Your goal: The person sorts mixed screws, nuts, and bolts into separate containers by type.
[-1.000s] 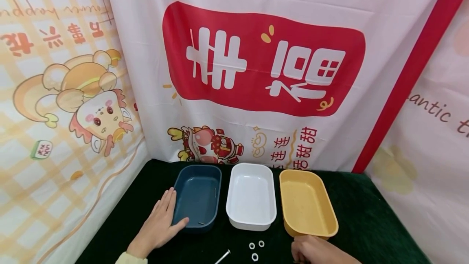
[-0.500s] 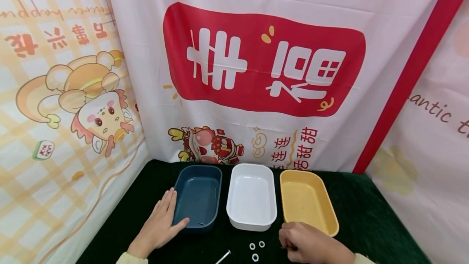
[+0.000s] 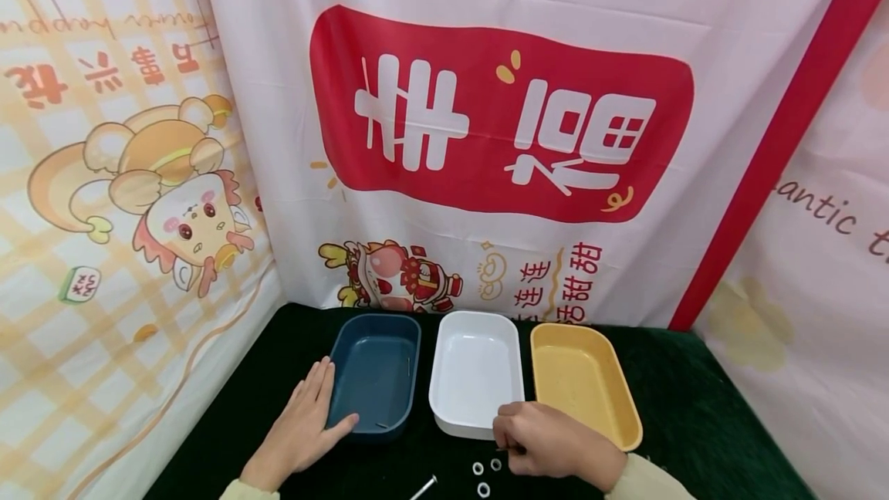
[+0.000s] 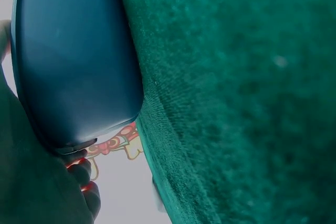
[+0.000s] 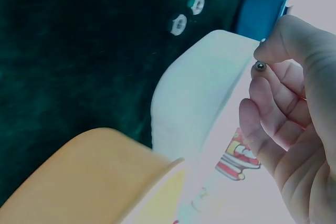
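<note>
My left hand [image 3: 302, 419] rests flat along the left side of the blue tray [image 3: 378, 369], fingers straight and thumb over its near rim. Two thin, small metal pieces lie inside that tray. My right hand [image 3: 549, 438] is over the near right corner of the white tray [image 3: 478, 369]. Between thumb and fingertips it pinches a small screw [image 5: 261, 66], whose round metal head faces the right wrist camera. In the left wrist view, the blue tray's side wall [image 4: 79, 51] stands beside the left hand [image 4: 47, 182].
Three white nuts [image 3: 483, 490] lie on the dark green cloth [image 3: 361, 477] in front of the white tray. To their left is a white bolt [image 3: 424, 487]. The yellow tray [image 3: 583, 376] stands at the right, partly behind the right forearm. Printed curtains hang behind the table.
My right hand has moved left from the near edge of the yellow tray to the white tray's near corner, still pinching the screw. My left hand stays on the blue tray.
</note>
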Demonstrator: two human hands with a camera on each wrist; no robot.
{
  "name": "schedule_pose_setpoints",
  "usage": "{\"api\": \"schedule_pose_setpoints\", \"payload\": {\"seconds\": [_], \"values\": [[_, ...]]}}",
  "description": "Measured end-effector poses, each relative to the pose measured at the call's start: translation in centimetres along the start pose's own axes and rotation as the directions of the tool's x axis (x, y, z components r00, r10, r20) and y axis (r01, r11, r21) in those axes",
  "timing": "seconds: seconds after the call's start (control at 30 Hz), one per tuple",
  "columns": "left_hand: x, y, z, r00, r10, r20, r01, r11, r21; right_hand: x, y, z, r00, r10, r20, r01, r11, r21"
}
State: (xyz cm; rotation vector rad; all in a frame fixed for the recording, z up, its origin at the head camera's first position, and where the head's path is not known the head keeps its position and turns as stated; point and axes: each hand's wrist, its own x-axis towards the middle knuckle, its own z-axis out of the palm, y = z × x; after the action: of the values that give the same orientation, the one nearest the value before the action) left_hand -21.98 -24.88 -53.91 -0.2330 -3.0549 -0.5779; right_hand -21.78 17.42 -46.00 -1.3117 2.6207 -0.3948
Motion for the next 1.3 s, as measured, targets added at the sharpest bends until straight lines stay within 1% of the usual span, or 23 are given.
{"api": "schedule_pose_setpoints", "payload": {"seconds": [0.13, 0.3, 0.4, 0.6, 0.83, 1.3], "values": [[0.0, 0.1, -0.1, 1.0, -0.001, -0.001, 0.001, 1.0, 0.001, 1.3, -0.4, -0.1, 0.999, -0.043, -0.026, 0.042, 0.999, -0.022], [-0.1, 0.2, -0.1, 1.0, 0.0, -0.006, 0.0, 1.0, -0.003, 3.2, -1.2, -0.6, 0.999, -0.042, -0.004, 0.042, 0.999, -0.019], [-0.2, 0.2, -0.2, 1.0, 0.0, -0.005, 0.0, 1.0, -0.01, 4.2, -1.7, -0.8, 0.998, -0.058, -0.001, 0.058, 0.998, -0.034], [-0.3, 0.2, -0.1, 1.0, 0.004, -0.011, -0.004, 1.0, -0.012, 6.2, -2.5, -1.0, 0.992, -0.118, -0.038, 0.115, 0.99, -0.077], [-0.2, 0.1, 0.1, 1.0, 0.005, -0.013, -0.006, 1.0, -0.008, 8.4, -3.1, -1.3, 0.991, -0.12, -0.051, 0.115, 0.989, -0.092], [-0.2, -0.1, 0.1, 1.0, 0.008, -0.012, -0.008, 1.0, 0.006, 12.3, -4.0, -1.6, 0.978, -0.164, -0.131, 0.143, 0.977, -0.155]]}}
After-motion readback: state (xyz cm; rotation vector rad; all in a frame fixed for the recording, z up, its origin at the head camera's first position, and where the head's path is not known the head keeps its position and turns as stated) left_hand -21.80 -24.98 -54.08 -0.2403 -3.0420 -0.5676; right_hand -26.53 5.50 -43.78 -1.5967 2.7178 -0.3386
